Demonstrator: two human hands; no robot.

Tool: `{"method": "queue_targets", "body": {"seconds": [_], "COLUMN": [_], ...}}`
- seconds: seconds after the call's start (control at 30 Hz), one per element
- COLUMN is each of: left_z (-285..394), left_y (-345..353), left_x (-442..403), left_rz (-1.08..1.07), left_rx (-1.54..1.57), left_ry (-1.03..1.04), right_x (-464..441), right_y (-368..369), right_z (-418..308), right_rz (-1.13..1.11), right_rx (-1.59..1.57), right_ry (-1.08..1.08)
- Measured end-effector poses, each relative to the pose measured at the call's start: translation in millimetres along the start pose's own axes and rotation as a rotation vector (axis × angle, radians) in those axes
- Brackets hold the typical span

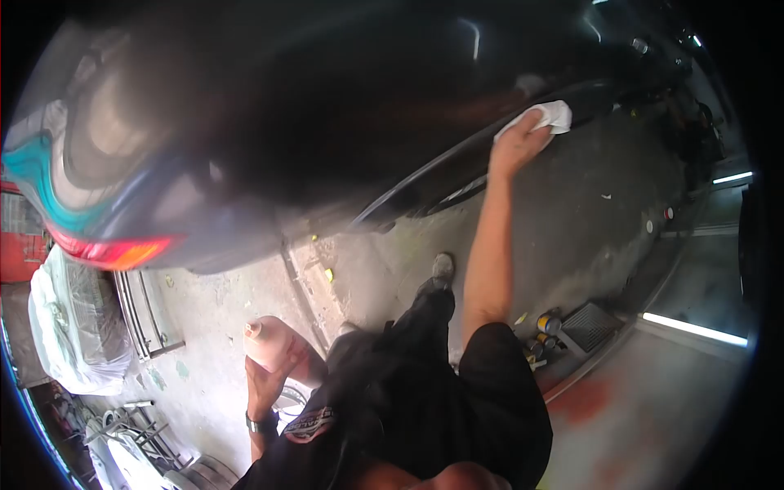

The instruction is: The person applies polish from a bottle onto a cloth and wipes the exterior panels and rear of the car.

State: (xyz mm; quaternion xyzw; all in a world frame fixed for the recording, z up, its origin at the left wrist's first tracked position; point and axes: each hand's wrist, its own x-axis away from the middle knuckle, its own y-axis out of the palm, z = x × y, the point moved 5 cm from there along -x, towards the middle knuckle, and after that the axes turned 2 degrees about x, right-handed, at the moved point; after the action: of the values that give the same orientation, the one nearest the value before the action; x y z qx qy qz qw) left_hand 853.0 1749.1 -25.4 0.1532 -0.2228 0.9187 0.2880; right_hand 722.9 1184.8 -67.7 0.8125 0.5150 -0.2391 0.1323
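A dark, glossy car [310, 106] fills the upper part of the head view, its red and orange tail light [118, 249] at the left. My right hand [520, 147] reaches out to the car's side, fingers closed on a white cloth [554, 117] that lies against or very near the lower body panel. Down at the left, beside my body, my left hand [268, 382] is wrapped round a pinkish bottle [273, 343] with a narrow tip. The bottle is tilted, and its lower end is partly hidden by my fingers.
A plastic-wrapped bundle [77, 318] stands at the left by a metal frame [147, 318]. Below it lie metal parts [122, 441]. Several cans [549, 325] and a dark grated tray [586, 328] sit on the right, near a lit tube [694, 328]. My shoe [443, 268] is on the concrete floor.
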Motion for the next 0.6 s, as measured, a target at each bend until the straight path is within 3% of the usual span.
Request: {"method": "queue_targets", "body": {"seconds": [0.3,0.43,0.6], "left_z": [-76,-77,-22], "left_y": [-133,-141,-92], "left_x": [37,9,-33], "left_rz": [0.035,-0.102,-0.217], "left_rx": [-0.235,-0.317,-0.343], "left_ry": [0.044,0.077,-0.004], "right_x": [237,315,393], "right_y": [-5,-1,10], "right_z": [-1,14,59], "right_rz": [0.103,0.221,0.298], "right_rx": [-0.056,-0.175,-0.348], "right_ry": [0.431,0.636,0.914]}}
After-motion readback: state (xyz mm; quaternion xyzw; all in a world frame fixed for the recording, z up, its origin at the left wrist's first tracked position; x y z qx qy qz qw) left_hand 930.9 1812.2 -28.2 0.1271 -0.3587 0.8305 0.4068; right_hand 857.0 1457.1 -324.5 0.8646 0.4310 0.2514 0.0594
